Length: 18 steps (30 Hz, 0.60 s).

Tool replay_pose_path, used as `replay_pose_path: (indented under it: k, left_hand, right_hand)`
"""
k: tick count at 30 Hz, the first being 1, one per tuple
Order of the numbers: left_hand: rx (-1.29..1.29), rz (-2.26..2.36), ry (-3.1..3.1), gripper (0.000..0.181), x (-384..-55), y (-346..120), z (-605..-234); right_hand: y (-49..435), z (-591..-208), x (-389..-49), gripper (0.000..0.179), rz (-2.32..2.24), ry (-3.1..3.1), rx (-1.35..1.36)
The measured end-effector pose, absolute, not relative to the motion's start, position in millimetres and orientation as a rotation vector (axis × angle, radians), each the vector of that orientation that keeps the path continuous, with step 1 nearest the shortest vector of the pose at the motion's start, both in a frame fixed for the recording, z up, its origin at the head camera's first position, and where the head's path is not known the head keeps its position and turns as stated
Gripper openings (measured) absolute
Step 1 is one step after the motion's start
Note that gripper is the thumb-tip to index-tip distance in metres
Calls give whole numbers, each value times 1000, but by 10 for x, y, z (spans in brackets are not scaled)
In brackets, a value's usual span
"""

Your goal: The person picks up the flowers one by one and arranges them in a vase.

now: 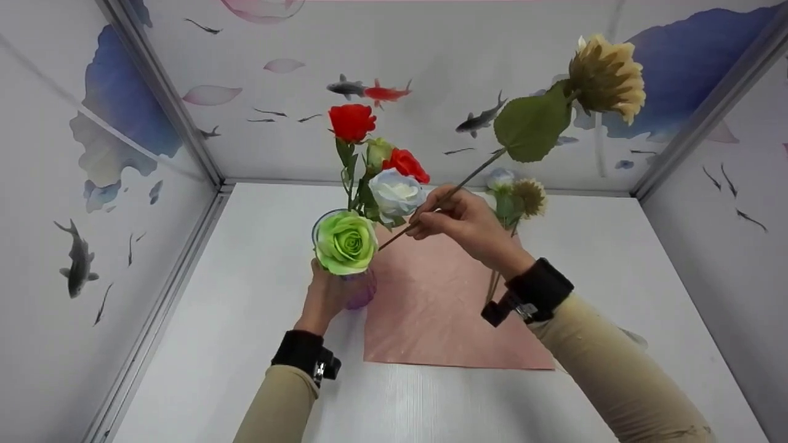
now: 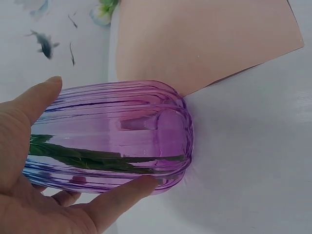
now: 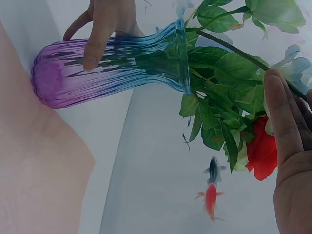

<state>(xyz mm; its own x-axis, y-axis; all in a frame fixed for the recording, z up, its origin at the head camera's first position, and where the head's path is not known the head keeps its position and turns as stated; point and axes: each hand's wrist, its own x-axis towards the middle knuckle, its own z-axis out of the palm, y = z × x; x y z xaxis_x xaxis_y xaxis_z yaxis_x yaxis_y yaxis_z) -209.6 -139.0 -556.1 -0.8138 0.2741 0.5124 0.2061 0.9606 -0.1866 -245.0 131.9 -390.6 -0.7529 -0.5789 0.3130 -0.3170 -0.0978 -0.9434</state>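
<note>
My left hand (image 1: 323, 295) grips a ribbed glass vase (image 2: 107, 109), blue at the mouth and purple at the base, which stands on the table. Green stems show through its glass in the left wrist view. A green rose (image 1: 346, 243), red roses (image 1: 352, 123) and a pale blue rose (image 1: 396, 194) rise from it. Between thumb and fingers, my right hand (image 1: 471, 224) pinches the long stem of a yellow sunflower (image 1: 606, 80), whose bloom leans up and right. That stem (image 3: 236, 51) slants down to the vase's rim, among the leaves.
A pink paper sheet (image 1: 443, 314) lies on the white table (image 1: 246, 271) right of the vase. On the sheet, partly behind my right forearm, are another yellow flower (image 1: 530, 197) and a pale blue flower (image 1: 502, 178). Printed walls (image 1: 468, 37) enclose the back and sides.
</note>
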Motion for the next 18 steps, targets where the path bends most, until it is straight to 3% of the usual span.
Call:
replay_pose_path:
  k: [5,12,16,18]
  left_hand:
    - [-323,427,-2537,44,-2083,-1382,-5541]
    - [-326,916,-2354,28,-2073,-1391,-5561]
    - [-353,576,-2504,31,-2067,-1384,-5557]
    - [-323,157,-2663,40,-2049,-1373,-5535]
  right_hand:
    - [1261,-3837,-2462,16,-1949,2000,-1007]
    - [1176,-3781,-2458,15,-1916,2083,-985]
    - [1123,-3772,-2452,15,-1859,2131,-985]
    - [1099,-3772,-2448,16,-1826,2152,-986]
